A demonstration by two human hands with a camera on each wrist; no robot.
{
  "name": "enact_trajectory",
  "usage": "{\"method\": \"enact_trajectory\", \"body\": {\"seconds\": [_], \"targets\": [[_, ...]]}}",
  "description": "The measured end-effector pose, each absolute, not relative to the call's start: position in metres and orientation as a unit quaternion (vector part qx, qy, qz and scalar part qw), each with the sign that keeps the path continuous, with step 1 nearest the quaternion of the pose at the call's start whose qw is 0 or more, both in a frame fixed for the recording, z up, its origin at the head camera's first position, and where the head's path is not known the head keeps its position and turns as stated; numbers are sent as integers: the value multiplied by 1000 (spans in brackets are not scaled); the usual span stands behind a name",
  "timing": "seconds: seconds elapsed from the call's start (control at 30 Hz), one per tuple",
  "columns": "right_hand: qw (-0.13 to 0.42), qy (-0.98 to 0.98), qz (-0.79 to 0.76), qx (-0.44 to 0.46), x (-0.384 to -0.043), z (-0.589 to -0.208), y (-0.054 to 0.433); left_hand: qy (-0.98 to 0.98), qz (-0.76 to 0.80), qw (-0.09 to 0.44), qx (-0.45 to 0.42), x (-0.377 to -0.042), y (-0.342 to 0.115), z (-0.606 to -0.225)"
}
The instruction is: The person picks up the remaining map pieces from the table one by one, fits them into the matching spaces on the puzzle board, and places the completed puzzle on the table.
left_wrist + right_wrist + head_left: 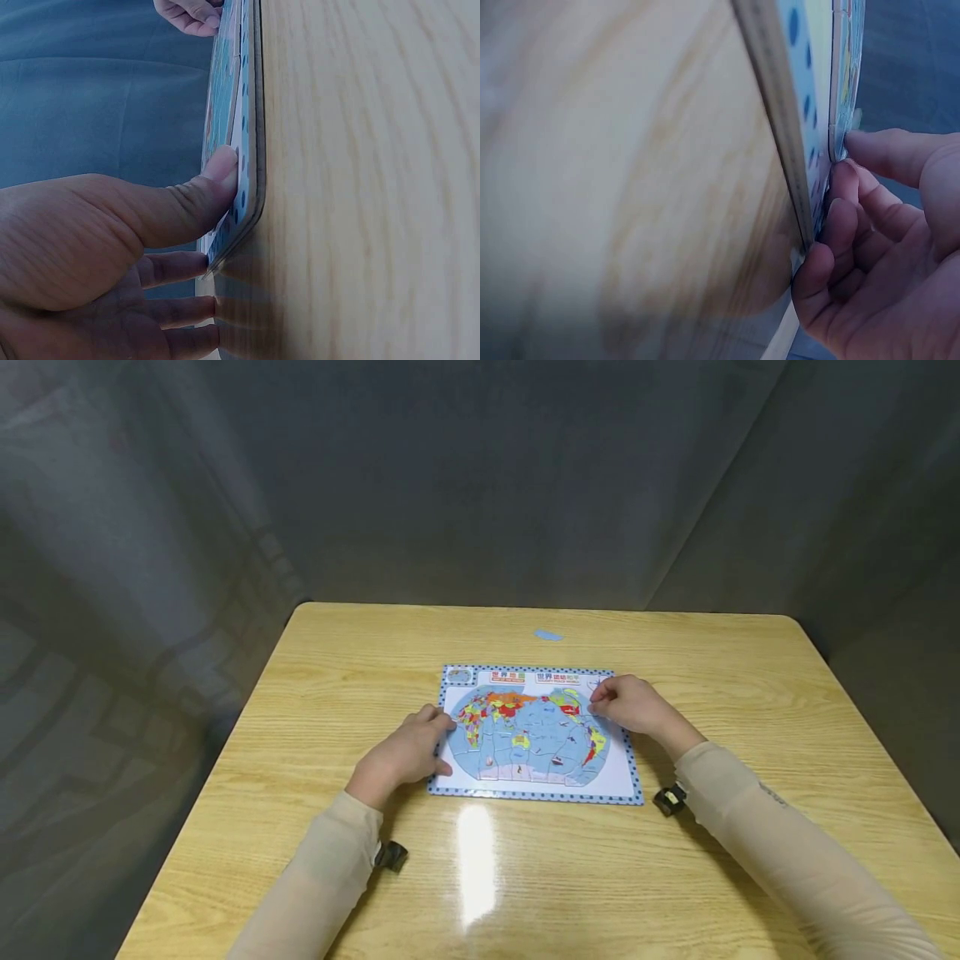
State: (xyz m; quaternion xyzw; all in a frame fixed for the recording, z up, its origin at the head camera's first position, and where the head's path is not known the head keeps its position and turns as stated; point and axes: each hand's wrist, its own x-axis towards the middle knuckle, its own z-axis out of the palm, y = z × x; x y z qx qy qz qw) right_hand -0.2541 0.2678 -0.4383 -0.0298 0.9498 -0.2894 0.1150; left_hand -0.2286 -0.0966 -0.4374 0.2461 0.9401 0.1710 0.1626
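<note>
A world map jigsaw puzzle (540,735) lies flat on the table, in a white board with a blue dotted border. At its left edge is my left hand (408,747); the thumb (221,169) presses on the border while the other fingers extend past the board's corner. My right hand (633,703) is over the upper right of the map, fingers curled. Its thumb and forefinger pinch at a puzzle piece (857,118) by the map's rim, mostly hidden by the fingers. A gap shows at the map's top edge.
One loose blue puzzle piece (548,634) lies on the wooden table (360,652) behind the board. Dark grey curtains (480,485) hang behind the table and at both sides. Small black devices (392,857) are strapped at both wrists.
</note>
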Motion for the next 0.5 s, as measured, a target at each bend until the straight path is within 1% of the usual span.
{"method": "enact_trajectory", "body": {"seconds": [0.27,0.5], "targets": [[118,948,-293,-31,-253,-437,268,940,167,154,253,-229,-96,-438],[114,949,-292,-39,-253,-436,269,941,168,157,249,-228,-97,-438]]}}
